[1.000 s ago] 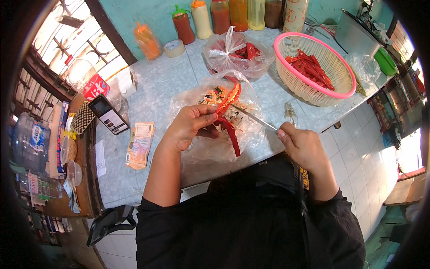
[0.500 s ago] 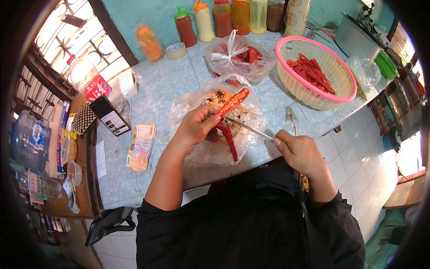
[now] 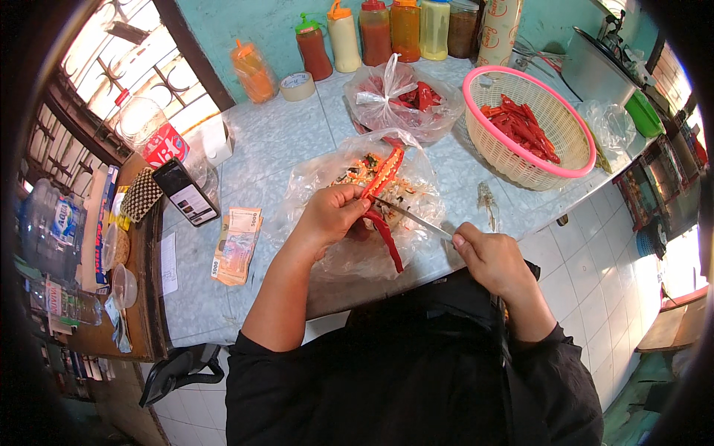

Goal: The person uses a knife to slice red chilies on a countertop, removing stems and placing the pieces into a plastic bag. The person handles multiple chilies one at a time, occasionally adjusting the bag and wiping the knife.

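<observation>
My left hand (image 3: 332, 217) is closed on a split red chili pepper (image 3: 385, 172), its seedy inner face turned up. Another red strip of chili (image 3: 387, 244) hangs below the same fingers; whether the two pieces are joined is hidden by the hand. In my right hand (image 3: 492, 258) is the handle of a knife (image 3: 416, 219), its blade pointing left with the tip at the chili by my left fingers. Under both lies a clear plastic bag (image 3: 297, 195) spread on the table, with chili seeds and scraps (image 3: 405, 195) on it.
A pink-rimmed basket (image 3: 476, 111) of red chilies stands at the right, beside a knotted plastic bag (image 3: 364, 123) of chilies. Sauce bottles (image 3: 344, 41) line the wall. Banknotes (image 3: 236, 245) and a phone (image 3: 186, 195) are on the left. The table's front edge (image 3: 349, 297) runs near my body.
The split chili in my left hand has turned more upright and slimmer to view. The knife stays against it, with my right hand slightly lower. The whole view has shifted a little.
</observation>
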The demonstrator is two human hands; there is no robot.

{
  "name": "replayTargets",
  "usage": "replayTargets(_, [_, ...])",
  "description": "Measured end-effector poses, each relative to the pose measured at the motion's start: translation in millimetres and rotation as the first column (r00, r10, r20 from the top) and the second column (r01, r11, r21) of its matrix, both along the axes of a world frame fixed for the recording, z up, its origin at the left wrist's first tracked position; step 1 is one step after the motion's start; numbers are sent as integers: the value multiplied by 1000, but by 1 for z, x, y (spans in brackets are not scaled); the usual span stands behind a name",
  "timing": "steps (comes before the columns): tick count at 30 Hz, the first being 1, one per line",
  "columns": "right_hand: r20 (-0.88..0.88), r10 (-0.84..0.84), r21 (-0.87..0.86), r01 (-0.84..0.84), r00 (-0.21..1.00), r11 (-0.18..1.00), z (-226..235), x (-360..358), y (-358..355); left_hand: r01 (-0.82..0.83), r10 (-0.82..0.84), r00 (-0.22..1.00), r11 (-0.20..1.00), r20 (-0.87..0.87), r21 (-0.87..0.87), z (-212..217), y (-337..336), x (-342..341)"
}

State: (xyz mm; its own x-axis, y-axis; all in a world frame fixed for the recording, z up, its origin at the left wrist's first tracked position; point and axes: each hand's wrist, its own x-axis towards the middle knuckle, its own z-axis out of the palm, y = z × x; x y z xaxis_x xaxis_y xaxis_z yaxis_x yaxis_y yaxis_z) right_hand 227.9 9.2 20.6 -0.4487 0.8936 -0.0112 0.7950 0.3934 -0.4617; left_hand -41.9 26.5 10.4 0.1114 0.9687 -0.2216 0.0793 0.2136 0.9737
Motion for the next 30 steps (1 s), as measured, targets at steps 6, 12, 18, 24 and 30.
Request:
replayTargets(6, [0,-61,5,61,998,998,-4,-1,2,26,-25,998,1000,-51,12,3,0,-2])
replayTargets(12, [-28,-10,-40,9,1000,999,9,3,-1,-1,4,999,998,40,-57,4,0,-3])
replayTargets(18, [-22,14,-31,-14,1000,999,5,-6,-1,0,6,996,997,84,-74,9,-3,-1])
replayTargets(24, [-39,-83,-51,81,996,995,-6,-3,9,68,-58,994,992,88,-105,13,-6,2])
replayTargets(30, [-95,-6,-111,-5,995,994,0,-3,3,-9,14,998,996,54,-93,14,-6,1])
